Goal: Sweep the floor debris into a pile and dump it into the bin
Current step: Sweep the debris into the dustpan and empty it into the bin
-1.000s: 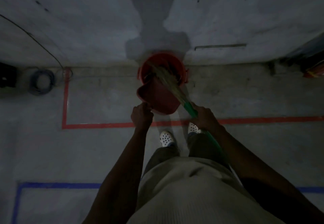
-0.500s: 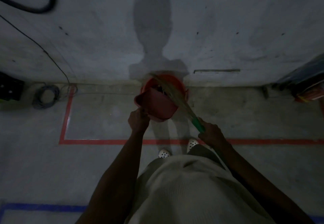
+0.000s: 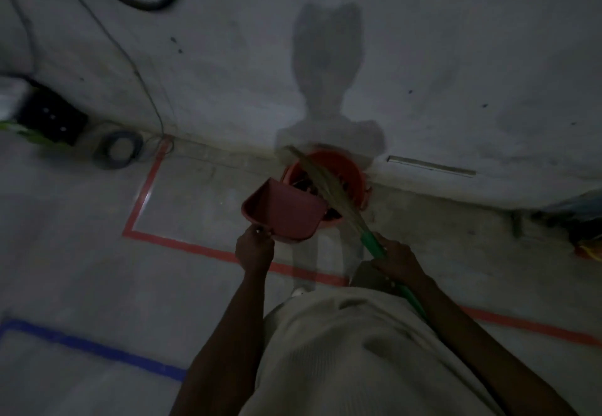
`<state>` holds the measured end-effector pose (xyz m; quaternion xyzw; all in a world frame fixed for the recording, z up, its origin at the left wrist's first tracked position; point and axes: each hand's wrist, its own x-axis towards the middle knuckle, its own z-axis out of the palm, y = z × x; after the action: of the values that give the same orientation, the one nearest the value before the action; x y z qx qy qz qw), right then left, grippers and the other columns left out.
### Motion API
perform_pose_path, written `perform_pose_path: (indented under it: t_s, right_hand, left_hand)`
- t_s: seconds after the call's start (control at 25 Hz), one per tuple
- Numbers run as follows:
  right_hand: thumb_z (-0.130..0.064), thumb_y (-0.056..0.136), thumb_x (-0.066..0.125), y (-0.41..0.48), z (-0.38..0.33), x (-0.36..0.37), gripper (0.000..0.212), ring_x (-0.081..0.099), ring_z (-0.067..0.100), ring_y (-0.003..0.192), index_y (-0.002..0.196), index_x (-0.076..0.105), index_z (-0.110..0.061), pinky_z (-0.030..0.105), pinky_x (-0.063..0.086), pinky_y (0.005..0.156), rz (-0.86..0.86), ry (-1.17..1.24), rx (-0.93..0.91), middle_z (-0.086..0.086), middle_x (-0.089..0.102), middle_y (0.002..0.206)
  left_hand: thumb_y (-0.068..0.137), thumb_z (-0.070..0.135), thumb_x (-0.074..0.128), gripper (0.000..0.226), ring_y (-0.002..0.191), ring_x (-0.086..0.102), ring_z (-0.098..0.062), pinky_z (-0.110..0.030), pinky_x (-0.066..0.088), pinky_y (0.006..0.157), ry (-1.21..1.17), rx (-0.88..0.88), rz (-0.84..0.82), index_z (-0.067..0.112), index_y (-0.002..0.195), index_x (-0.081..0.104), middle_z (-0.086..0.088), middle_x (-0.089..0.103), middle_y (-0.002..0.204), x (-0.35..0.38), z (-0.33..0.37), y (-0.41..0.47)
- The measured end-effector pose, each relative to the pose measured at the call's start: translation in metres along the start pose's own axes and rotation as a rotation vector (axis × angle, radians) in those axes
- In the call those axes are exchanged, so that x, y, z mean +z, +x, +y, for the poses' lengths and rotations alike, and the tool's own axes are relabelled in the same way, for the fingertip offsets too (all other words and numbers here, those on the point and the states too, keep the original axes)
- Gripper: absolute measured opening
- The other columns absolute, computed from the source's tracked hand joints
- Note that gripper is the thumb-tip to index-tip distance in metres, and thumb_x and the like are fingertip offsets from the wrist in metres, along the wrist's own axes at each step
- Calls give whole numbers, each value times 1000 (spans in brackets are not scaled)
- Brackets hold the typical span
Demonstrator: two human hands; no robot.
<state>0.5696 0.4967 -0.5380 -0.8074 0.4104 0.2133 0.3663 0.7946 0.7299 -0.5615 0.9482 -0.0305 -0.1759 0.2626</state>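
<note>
Place: looked like a bare workshop or test room.
Evidence: concrete floor [image 3: 81,269], taped lines [image 3: 143,200], loose cables [image 3: 119,151].

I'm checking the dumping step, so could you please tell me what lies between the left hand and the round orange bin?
In the head view, the red plastic dustpan spans it: the left hand holds its near end, its far edge at the round orange bin.

Just beyond both hands, the round red plastic bin [image 3: 353,171] stands against the grey concrete wall [image 3: 423,57], its mouth crossed by the straw broom head [image 3: 321,181] and partly covered by the red plastic dustpan [image 3: 283,208]. The grey concrete floor [image 3: 195,194] left of the left hand [image 3: 254,247] lies open.
</note>
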Motion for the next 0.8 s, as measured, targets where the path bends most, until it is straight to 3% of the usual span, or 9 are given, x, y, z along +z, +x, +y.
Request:
perform_pose_path:
  t_s: [0.16,0.28,0.36,0.44,0.52,0.64,0.8]
  right_hand:
    - [-24,80,74,23,-23,-16,69,67,32,98,145,52,-21,33,53,76,-72,-70,-102,16,69,117]
    - [-23,79,69,37,-35,-30,48,66,29,90,125,59,-21,39,57,75,-196,-97,-206,11,68,104]
    - [-29,73,67,46,-41,-31,56,66,28,86,128,59,-15,43,59,72,-230,-167,-325,10,67,102]
    - [-30,77,69,47,-53,-32,61,66,27,84,135,57,-15,39,57,68,-292,-264,-404,9,67,105]
    - [-20,85,70,44,-67,-24,68,67,31,87,148,47,-21,33,52,67,-400,-400,-516,11,66,110]
    - [-19,85,67,36,-79,-1,80,69,32,78,156,33,-33,34,56,59,-541,-516,-670,14,68,106]
    - [-18,82,68,2,-92,57,76,68,29,71,152,42,-31,38,59,61,-691,-699,-815,10,69,98]
  left_hand:
    - [84,32,66,27,103,64,-32,-36,49,83,-79,-244,135,23,109,69,-8,71,108,-3,-21,-20]
    - [85,41,66,29,100,66,-32,-35,50,81,-166,-413,284,23,106,70,-9,72,103,1,-31,-51]
    - [86,44,64,30,99,66,-31,-36,50,81,-216,-525,377,22,106,69,-9,72,104,5,-39,-80]
    - [85,42,62,31,97,66,-30,-37,52,81,-286,-642,448,22,108,68,-8,73,102,10,-47,-115]
    - [83,32,65,27,97,66,-32,-37,51,80,-350,-774,562,19,107,69,-10,72,100,21,-56,-165]
    - [82,27,64,25,97,65,-34,-34,47,76,-408,-950,684,16,104,70,-12,71,102,38,-62,-245]
    - [80,22,67,21,95,67,-33,-34,49,77,-526,-1251,875,19,101,72,-12,72,99,72,-76,-360]
